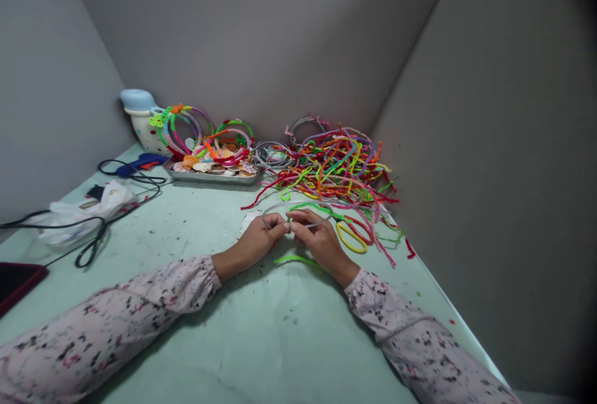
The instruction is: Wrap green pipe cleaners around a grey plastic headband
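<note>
My left hand (254,242) is closed in a pinch on a thin grey headband (276,206), which curves away behind my fingers. Close against it, the fingertips of my right hand (326,247) pinch a green pipe cleaner (310,206) at the band. The exact contact between fingers, band and pipe cleaner is partly hidden. A lime-green strand (295,259) shows below my right hand, its other end out of sight under the palm. Just right of that hand lie scissors (352,242) with yellow and red handles.
Behind my hands sprawls a tangled heap of coloured pipe cleaners (336,165), beside several bare grey bands (273,154). A metal tray (209,177) holds wrapped headbands and round pieces. Leftward are a blue-lidded container (144,127), a blue tool (135,165), black cable (96,248) and plastic bag (69,214).
</note>
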The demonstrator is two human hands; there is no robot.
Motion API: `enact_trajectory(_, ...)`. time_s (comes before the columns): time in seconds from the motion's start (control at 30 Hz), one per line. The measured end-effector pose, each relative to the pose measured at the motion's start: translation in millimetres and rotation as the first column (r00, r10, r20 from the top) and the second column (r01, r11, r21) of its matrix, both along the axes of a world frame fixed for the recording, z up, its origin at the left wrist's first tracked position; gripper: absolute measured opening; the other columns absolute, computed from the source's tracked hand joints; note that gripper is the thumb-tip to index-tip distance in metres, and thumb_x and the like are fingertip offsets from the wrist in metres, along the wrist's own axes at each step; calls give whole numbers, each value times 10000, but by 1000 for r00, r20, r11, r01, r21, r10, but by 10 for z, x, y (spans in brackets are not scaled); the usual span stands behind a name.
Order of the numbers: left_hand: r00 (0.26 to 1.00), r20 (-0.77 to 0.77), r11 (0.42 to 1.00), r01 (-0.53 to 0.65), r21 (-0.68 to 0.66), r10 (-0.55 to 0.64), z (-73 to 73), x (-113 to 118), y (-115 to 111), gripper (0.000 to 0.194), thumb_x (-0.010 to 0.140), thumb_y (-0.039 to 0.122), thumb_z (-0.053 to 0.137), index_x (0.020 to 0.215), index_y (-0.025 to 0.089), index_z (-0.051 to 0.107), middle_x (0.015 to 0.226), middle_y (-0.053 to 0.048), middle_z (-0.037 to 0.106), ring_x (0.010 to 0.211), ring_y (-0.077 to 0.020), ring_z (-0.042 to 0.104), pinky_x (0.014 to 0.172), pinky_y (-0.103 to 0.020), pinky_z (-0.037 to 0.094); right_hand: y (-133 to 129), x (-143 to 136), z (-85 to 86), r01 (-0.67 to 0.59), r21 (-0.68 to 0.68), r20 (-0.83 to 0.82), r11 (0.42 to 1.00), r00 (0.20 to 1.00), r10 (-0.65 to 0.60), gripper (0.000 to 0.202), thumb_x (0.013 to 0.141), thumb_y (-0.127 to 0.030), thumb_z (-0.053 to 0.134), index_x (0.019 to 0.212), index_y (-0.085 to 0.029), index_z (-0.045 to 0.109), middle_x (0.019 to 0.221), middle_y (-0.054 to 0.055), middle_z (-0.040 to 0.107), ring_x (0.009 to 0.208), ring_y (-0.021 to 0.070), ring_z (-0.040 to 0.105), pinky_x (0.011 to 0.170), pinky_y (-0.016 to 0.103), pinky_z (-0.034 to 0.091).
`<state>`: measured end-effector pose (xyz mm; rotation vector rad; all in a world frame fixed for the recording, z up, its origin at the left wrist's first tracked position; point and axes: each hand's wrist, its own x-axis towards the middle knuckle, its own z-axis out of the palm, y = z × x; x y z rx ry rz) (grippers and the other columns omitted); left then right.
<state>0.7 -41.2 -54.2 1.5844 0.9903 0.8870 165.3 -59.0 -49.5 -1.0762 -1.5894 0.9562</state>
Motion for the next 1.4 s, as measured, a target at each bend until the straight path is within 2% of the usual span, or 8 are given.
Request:
enact_trajectory(0.43, 998, 29, 999, 52, 17, -52, 23, -8, -4, 330, 831, 436, 550, 663, 160, 483, 528, 62, 408, 489, -72, 326, 473, -220, 240, 17, -5, -40, -62, -19, -165, 998, 985, 58, 433, 824, -348, 594, 1226, -205, 524, 713, -33, 536, 570, 95, 515, 539, 229, 422)
enact_trajectory(0.57, 997, 64, 999, 35, 14, -36, 12, -13, 1, 316, 839, 432, 553, 691, 157, 498, 538, 60, 412, 499, -72, 342, 477, -214, 251, -12, -18, -12, -76, -64, -217, 995, 974, 61, 551, 819, -350, 603, 1330, -240, 430, 755, -31, 552, 585, 98, 538, 536, 227, 445)
enact_trajectory(0.77, 993, 117, 1000, 0, -11, 2, -3, -18, 13, 310, 838, 431, 559, 704, 155, 513, 521, 58, 406, 484, -73, 329, 464, -220, 234, 3, -29, -37, -22, -111, -238, 994, 971, -5, 698, 771, -376, 654, 1390, -267, 349, 873, -6, 591, 609, 98, 570, 514, 213, 475)
enact_trajectory(0.93, 975, 204, 996, -76, -37, 82, -12, -29, 43, 287, 836, 397, 562, 683, 161, 501, 526, 51, 411, 483, -78, 341, 465, -223, 248, 43, -12, -62, -17, -101, -218, 995, 976, -5, 675, 777, -388, 635, 1377, -233, 367, 889, 1, 592, 623, 99, 579, 523, 216, 474)
enact_trajectory(1.1, 919, 328, 975, -194, -113, 221, -36, -60, 119, 266, 811, 375, 591, 685, 164, 491, 558, 48, 423, 486, -72, 343, 466, -214, 258, 76, 83, -29, 8, -96, -75, 995, 997, -15, 608, 782, -412, 632, 1318, -226, 413, 981, 27, 598, 653, 104, 580, 558, 233, 463)
enact_trajectory(1.17, 902, 339, 962, -229, -152, 268, -46, -69, 142, 252, 801, 360, 600, 686, 164, 492, 555, 50, 422, 472, -69, 334, 451, -215, 238, 64, 143, 37, -77, -80, 99, 994, 992, 84, 481, 767, -433, 647, 1171, -197, 537, 931, 29, 601, 660, 112, 553, 565, 234, 453)
enact_trajectory(1.27, 896, 336, 953, -239, -185, 290, -51, -71, 151, 259, 799, 351, 596, 665, 166, 475, 534, 55, 406, 454, -66, 315, 438, -217, 219, 19, 220, 150, -301, -44, 441, 953, 850, 289, 331, 687, -428, 733, 878, -171, 648, 790, 1, 573, 674, 115, 515, 616, 230, 424)
enact_trajectory(1.4, 900, 335, 958, -239, -160, 281, -48, -64, 141, 275, 806, 351, 585, 644, 165, 463, 531, 55, 398, 456, -64, 316, 443, -215, 221, -33, 256, 198, -445, -164, 622, 880, 646, 443, 264, 672, -371, 758, 829, -182, 662, 769, -12, 585, 657, 110, 502, 578, 212, 371)
